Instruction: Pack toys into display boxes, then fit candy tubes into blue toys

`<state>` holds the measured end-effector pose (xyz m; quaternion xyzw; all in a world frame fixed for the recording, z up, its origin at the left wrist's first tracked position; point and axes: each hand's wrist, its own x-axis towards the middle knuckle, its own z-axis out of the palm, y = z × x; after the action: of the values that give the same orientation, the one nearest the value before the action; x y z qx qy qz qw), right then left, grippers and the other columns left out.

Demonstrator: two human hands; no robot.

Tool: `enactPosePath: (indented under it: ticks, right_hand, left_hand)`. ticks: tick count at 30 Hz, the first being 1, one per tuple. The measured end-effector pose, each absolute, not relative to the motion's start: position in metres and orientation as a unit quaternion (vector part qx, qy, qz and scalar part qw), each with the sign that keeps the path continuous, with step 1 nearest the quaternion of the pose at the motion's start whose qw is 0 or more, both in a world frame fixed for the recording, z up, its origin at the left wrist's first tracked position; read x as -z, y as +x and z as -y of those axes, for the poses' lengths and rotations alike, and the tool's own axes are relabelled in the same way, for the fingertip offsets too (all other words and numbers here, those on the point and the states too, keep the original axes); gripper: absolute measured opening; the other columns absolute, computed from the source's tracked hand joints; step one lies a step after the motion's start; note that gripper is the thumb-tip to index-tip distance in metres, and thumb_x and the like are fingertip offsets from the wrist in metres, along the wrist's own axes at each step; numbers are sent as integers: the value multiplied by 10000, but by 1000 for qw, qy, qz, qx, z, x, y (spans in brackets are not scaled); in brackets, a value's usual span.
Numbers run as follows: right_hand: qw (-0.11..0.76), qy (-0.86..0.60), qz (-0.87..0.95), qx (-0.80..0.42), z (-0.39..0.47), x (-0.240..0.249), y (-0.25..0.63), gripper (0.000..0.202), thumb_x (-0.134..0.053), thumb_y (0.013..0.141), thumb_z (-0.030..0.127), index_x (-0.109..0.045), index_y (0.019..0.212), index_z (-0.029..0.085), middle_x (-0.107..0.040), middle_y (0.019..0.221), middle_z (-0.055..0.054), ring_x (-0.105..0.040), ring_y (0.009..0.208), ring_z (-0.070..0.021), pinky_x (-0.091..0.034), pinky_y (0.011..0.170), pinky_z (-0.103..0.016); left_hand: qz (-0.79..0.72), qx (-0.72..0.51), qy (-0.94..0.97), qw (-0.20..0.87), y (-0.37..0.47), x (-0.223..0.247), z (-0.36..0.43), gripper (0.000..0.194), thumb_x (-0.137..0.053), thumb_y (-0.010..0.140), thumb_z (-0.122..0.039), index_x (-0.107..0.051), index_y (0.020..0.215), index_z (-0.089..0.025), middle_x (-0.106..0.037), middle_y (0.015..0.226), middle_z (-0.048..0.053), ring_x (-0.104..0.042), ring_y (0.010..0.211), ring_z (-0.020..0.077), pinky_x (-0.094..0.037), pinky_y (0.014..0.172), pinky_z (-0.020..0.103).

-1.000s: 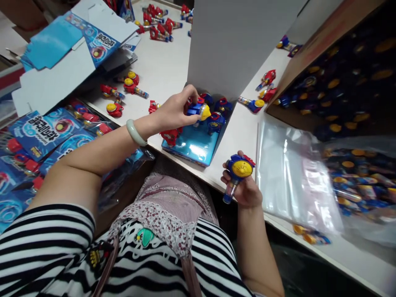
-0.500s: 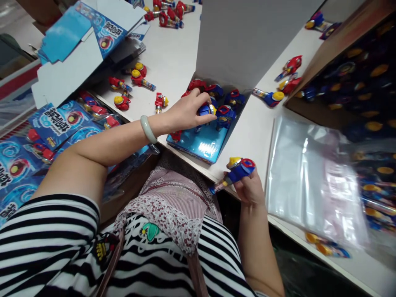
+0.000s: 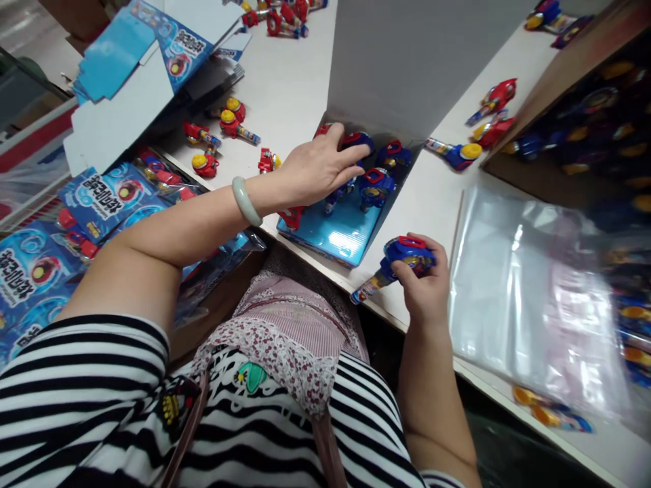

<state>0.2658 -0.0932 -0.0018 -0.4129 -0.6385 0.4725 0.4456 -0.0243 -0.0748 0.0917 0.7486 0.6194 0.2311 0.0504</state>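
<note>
My left hand (image 3: 328,166), with a pale bangle at the wrist, lies over the toys in the open display box (image 3: 330,240). Its fingers are spread, touching or just above them; what lies under the palm is hidden. Several blue toys (image 3: 377,188) stand in the box beside the fingertips, and a red toy (image 3: 291,217) shows below the wrist. At the table's front edge, my right hand (image 3: 427,285) is closed around a blue toy with a candy-filled tube handle (image 3: 376,281). The tube points down to the left.
Loose red toys (image 3: 239,127) lie left of the box, and a blue toy (image 3: 455,152) lies right of it. Clear plastic bags (image 3: 501,285) cover the right side, near a carton (image 3: 554,88) full of toys. Flattened printed boxes (image 3: 127,81) are stacked at the left.
My left hand has opened off a blue toy, now in the box, and its fingers have spread. My right hand has turned the blue toy over and raised it slightly.
</note>
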Motion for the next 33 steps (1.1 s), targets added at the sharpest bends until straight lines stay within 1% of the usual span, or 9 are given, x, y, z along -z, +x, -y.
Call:
enactPosePath:
  ticks: [3, 6, 8, 10, 12, 14, 20, 27, 33]
  right_hand:
    - [447, -413, 639, -470, 91, 4, 262, 533, -805, 684, 361, -598, 1169, 276, -654, 1213, -47, -659, 1068, -245, -530, 981, -472]
    - [437, -427, 636, -471, 94, 12, 260, 516, -794, 701, 368, -600, 1169, 270, -655, 1214, -48, -655, 1070, -239, -523, 991, -469]
    - [431, -434, 633, -474, 96, 17, 261, 509, -784, 711, 370, -603, 1174, 266, -659, 1206, -48, -655, 1062, -237, -521, 992, -471]
    - [429, -439, 629, -476, 98, 21, 262, 510, -783, 709, 369, -605, 1176, 266, -665, 1187, -46, -657, 1046, -234, -522, 987, -469]
    - [433, -444, 623, -476, 98, 23, 263, 515, -787, 701, 371, -606, 1172, 265, -666, 1182, -46, -658, 1030, -229, -529, 975, -461]
    - [440, -449, 619, -472, 98, 23, 264, 514, -790, 695, 369, -608, 1164, 265, -662, 1192, -47, -657, 1027, -226, -534, 966, -452]
    - [447, -450, 620, -462, 100, 22, 264, 499, -781, 707, 360, -607, 1165, 264, -656, 1222, -53, -650, 1061, -231, -509, 999, -464]
    - [442, -455, 619, -463, 102, 22, 260, 500, -784, 694, 347, -606, 1154, 265, -660, 1215, -52, -647, 1077, -240, -511, 995, -465]
    - [441, -450, 622, -465, 103, 20, 256, 513, -798, 684, 364, -605, 1147, 256, -660, 1193, -55, -654, 1027, -225, -528, 960, -431]
  left_hand:
    - [-560, -211, 799, 57, -27, -91, 78, 476, -590, 905, -563, -625, 1181, -178, -518, 1271, 157, -474, 1260, 376, -343, 1095, 511]
    - [-506, -180, 838, 91, -36, -89, 78, 673, -736, 779, -583, -573, 1295, -181, -478, 1375, 176, -460, 1295, 392, -355, 1103, 504]
    - [-483, -160, 853, 118, -42, -88, 77, 620, -754, 784, -483, -564, 1323, -244, -471, 1398, 132, -499, 1277, 355, -396, 1074, 467]
    - [-486, -163, 846, 145, -45, -86, 76, 471, -728, 809, -390, -612, 1253, -285, -486, 1370, 92, -554, 1222, 311, -435, 1031, 431]
    - [-507, -191, 824, 166, -44, -84, 75, 371, -724, 810, -365, -647, 1162, -275, -500, 1330, 89, -590, 1167, 294, -458, 998, 420]
    - [-523, -216, 806, 174, -39, -82, 76, 338, -733, 804, -367, -649, 1112, -258, -506, 1310, 99, -605, 1133, 292, -470, 981, 426]
    - [-537, -211, 806, 134, -32, -82, 77, 298, -704, 825, -319, -618, 1098, -238, -487, 1323, 112, -586, 1149, 308, -463, 991, 469]
    - [-533, -194, 809, 151, -33, -82, 76, 300, -716, 823, -333, -618, 1088, -233, -495, 1294, 103, -613, 1081, 292, -472, 969, 446]
    - [-527, -163, 826, 116, -29, -81, 71, 345, -699, 843, -341, -596, 1152, -226, -504, 1279, 101, -609, 1083, 304, -468, 960, 443]
